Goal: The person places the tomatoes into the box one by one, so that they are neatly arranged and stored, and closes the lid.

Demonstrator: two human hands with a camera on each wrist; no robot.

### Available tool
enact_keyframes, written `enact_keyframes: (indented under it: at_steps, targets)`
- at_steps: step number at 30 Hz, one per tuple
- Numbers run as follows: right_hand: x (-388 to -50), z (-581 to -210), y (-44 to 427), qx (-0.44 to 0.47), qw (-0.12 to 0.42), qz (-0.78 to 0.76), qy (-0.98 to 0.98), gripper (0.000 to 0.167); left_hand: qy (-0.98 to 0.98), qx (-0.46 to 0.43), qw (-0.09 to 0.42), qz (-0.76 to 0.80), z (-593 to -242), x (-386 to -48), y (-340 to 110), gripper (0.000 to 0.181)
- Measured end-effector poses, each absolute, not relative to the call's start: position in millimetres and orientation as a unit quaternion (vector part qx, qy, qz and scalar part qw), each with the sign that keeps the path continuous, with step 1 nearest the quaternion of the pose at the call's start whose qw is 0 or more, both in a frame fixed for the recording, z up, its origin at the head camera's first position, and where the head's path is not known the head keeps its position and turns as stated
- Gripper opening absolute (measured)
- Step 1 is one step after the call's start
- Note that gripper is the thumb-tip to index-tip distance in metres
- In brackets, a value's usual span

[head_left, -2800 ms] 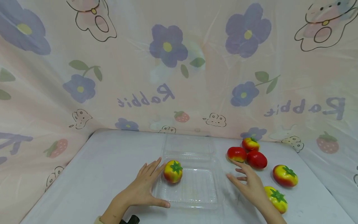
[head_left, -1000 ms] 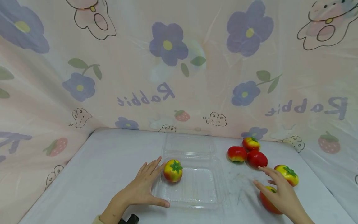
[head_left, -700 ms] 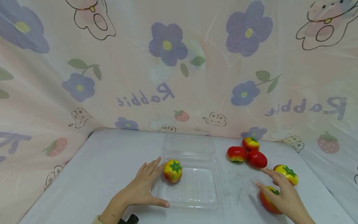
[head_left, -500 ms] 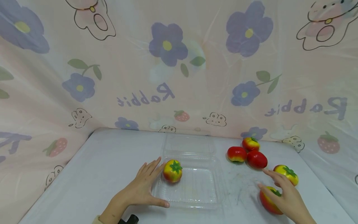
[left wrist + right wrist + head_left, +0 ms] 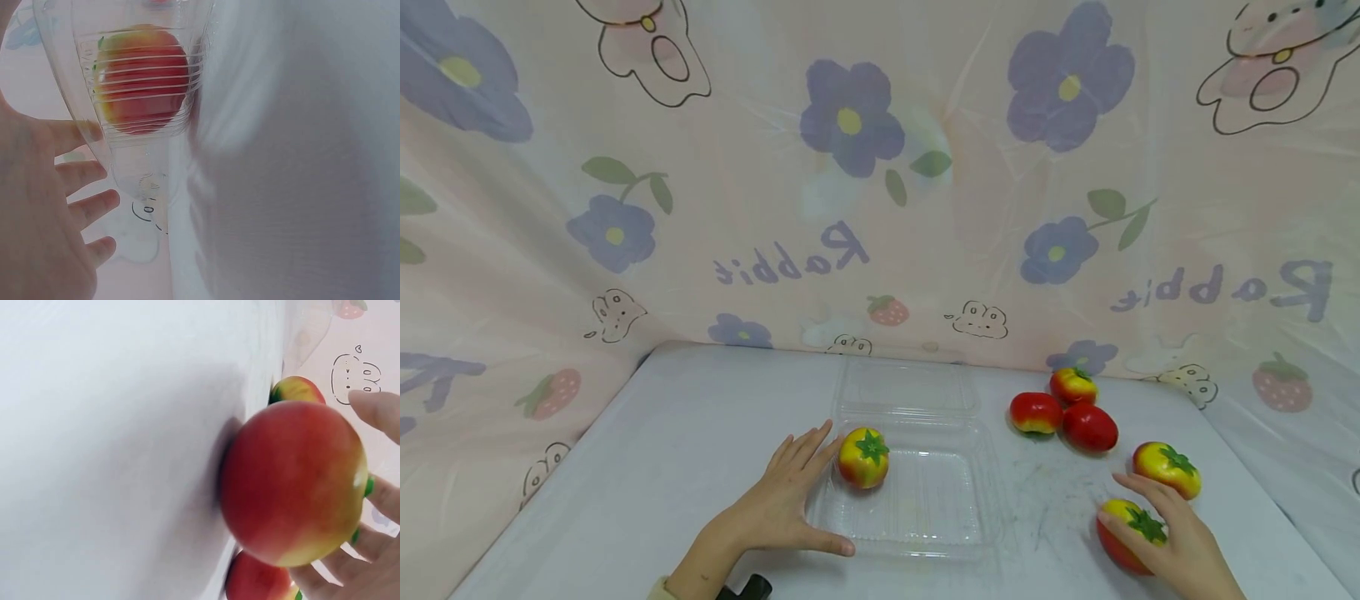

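A clear plastic container (image 5: 925, 500) lies open on the table, its lid folded back. Inside at its left is a red-yellow fruit (image 5: 863, 459) with a green leafy top, seen through ribbed plastic in the left wrist view (image 5: 144, 80). The left hand (image 5: 782, 508), fingers spread, is at the container's left edge; in the left wrist view the hand (image 5: 44, 200) has a fingertip against the plastic. The right hand (image 5: 1183, 542) is over the nearest fruit (image 5: 1122, 546), thumb and fingers around it without a clear grip. In the right wrist view that fruit (image 5: 290, 484) stands before the hand (image 5: 369, 562).
Three fruits, a left one (image 5: 1035, 412), a back one (image 5: 1072, 386) and a red one (image 5: 1090, 427), sit together at the back right. Another fruit (image 5: 1167, 469) lies just behind the right hand. A black object (image 5: 756, 588) is by the left forearm. A patterned curtain (image 5: 925, 250) hangs behind the table.
The right hand has moved from beside the back fruits rightward and nearer, to the nearest fruit, and its fingers have lowered a little around it. The left hand has kept its place.
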State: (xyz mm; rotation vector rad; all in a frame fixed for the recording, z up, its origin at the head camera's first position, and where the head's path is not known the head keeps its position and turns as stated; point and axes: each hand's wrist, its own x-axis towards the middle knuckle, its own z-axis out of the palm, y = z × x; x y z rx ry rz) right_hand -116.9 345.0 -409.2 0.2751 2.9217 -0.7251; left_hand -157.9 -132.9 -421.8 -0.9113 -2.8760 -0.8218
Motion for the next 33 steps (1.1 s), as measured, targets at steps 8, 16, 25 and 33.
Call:
enact_keyframes:
  at_steps: [8,16,25,33]
  targets:
    - [-109.5,-413.5,348.3,0.108,0.092,-0.244,0.959,0.092,-0.920,-0.296,0.017,-0.256,-423.2,-158.4,-132.7,0.123]
    - [-101.9,-417.0,348.7,0.129,0.121,-0.251,0.952,0.098,-0.919,-0.300,0.023,-0.254,-423.3,-158.0,-133.0,0.122]
    - [-97.1,-424.0,352.1,0.114,0.127,-0.232,0.958,0.098,-0.918,-0.303,0.026,-0.256,-423.3,-157.6,-133.1,0.122]
    - [-98.5,-435.2,358.4,0.104,0.113,-0.229,0.961,0.100,-0.916,-0.304,0.026,-0.258,-423.2,-157.1,-132.9,0.121]
